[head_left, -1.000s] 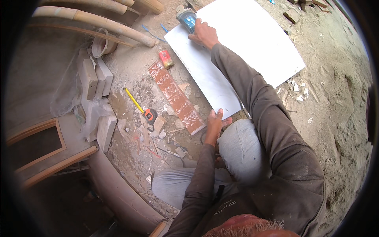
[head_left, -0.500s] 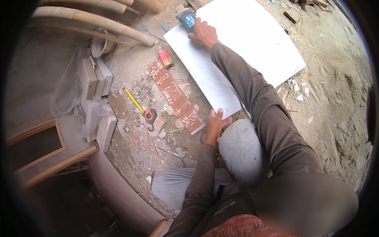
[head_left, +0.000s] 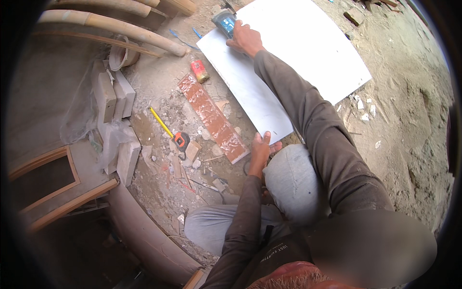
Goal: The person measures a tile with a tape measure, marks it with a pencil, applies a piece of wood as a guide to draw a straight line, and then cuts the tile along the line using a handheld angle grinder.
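Observation:
A large, thin white tile (head_left: 313, 53) lies on the ground ahead of me. My right hand (head_left: 246, 39) reaches far forward and is wrapped round a blue and grey handheld power cutter (head_left: 224, 23) at the tile's far left part. The cutter's dark blade end points away from me, partly cut off by the top of the view. At the near corner, my left hand (head_left: 262, 151) grips the tile's edge, thumb on top and fingers beneath. Beside the tile lies a brown strip of tile (head_left: 211, 115) with white adhesive smears.
A tape measure (head_left: 181, 139) with its yellow blade out lies among rubble on the left. A red-labelled bottle (head_left: 198, 71) stands near the tile. Pale blocks (head_left: 115, 101), a bucket (head_left: 121, 57) and bamboo poles (head_left: 115, 26) are farther left. Sandy soil (head_left: 399, 106) extends right.
My right hand and the cutter have shifted very slightly left and away from me. The whole view has drifted a little; my left hand keeps its grip at the tile's corner.

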A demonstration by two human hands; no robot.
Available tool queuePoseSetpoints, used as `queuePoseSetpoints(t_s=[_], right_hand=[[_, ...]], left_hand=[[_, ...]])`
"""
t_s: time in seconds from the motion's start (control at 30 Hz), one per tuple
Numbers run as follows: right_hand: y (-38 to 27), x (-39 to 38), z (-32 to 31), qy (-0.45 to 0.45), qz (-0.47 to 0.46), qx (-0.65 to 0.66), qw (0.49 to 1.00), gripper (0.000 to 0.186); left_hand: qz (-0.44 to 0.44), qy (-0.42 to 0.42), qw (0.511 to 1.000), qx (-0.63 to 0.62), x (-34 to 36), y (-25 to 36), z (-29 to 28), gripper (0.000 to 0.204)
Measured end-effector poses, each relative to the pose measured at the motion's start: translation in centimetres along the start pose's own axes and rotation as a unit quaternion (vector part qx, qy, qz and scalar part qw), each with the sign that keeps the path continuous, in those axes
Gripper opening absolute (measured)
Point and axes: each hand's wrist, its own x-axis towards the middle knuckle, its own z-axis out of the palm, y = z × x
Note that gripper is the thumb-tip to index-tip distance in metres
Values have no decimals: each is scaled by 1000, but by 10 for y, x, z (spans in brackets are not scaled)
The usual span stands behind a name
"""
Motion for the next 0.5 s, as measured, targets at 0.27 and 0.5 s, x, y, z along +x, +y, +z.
queuePoseSetpoints(t_s=[0.27, 0.5], right_hand=[[0, -3, 0, 18, -16, -4, 1000, 73], [3, -6, 4, 23, -14, -7, 1000, 71]], left_hand=[[-9, 8, 1000, 11, -5, 7, 3, 32], [-3, 12, 1000, 21, -6, 6, 3, 33]])
